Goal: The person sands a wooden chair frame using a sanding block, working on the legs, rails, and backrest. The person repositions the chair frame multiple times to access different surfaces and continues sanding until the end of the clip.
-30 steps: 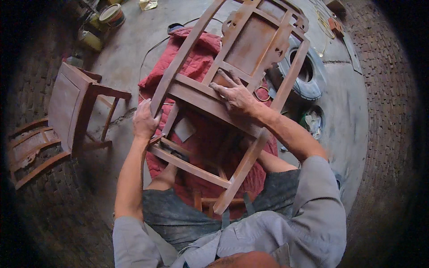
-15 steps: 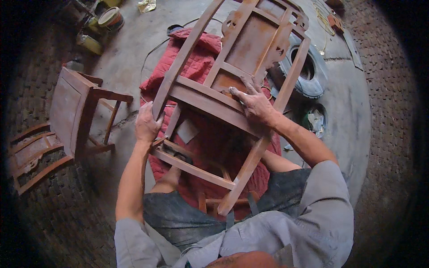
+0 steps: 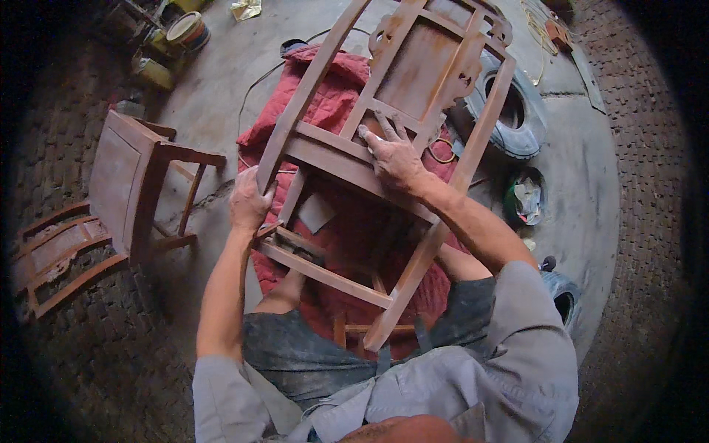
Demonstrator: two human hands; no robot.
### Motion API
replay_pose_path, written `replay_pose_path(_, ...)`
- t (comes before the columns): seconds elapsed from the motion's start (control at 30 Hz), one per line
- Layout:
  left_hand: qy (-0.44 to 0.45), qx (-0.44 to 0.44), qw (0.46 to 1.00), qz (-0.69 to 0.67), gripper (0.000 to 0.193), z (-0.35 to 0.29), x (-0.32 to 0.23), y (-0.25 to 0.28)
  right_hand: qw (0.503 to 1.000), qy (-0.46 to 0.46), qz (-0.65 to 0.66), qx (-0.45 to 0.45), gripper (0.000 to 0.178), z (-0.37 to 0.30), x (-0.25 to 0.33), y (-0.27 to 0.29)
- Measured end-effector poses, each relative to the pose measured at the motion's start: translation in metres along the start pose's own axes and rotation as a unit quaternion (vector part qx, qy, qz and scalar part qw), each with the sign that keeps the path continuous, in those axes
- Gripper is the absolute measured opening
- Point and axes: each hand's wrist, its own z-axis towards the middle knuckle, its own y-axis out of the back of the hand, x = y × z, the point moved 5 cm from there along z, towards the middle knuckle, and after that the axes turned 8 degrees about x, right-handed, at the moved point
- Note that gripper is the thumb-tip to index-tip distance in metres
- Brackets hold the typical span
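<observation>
A brown wooden chair (image 3: 332, 170), dusty and pale in places, lies tilted across my lap and the red quilted cloth (image 3: 325, 81). My left hand (image 3: 249, 199) is closed around the lower end of its left post. My right hand (image 3: 395, 155) rests on the small lower panel of the chair's back, just above the wide crossrail. Its fingers are stretched and apart, with pale dust on their tips. Whether anything thin lies under them is hidden. Beyond it rises the long central panel (image 3: 417, 70) between carved edges.
To the left, a second wooden chair (image 3: 129, 184) lies tipped over. A grey tire (image 3: 521, 136) and a green container (image 3: 526, 198) are on the right, with another tire (image 3: 565, 299) nearer. A paint bucket (image 3: 188, 31) stands far left. A dark cable (image 3: 255, 81) runs beside the cloth.
My right hand has slid left along the lower panel and crossrail. My left hand keeps its hold on the post. The view has shifted slightly, showing the nearer tire on the right.
</observation>
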Motion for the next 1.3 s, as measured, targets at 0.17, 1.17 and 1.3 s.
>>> replay_pose_path(0.17,0.007,-0.010,1.000,0.008,0.047,-0.006,0.005,0.008,0.997,-0.012,-0.062,-0.038,0.046,-0.041,-0.008,0.025)
replay_pose_path(1.17,0.010,-0.003,1.000,0.004,0.044,-0.004,0.005,0.006,0.991,-0.122,0.011,-0.059,0.052,-0.029,-0.026,0.007)
replay_pose_path(1.3,0.029,0.015,0.999,0.006,0.045,-0.001,0.000,0.004,0.991,-0.075,-0.089,-0.070,0.047,0.011,-0.012,-0.004)
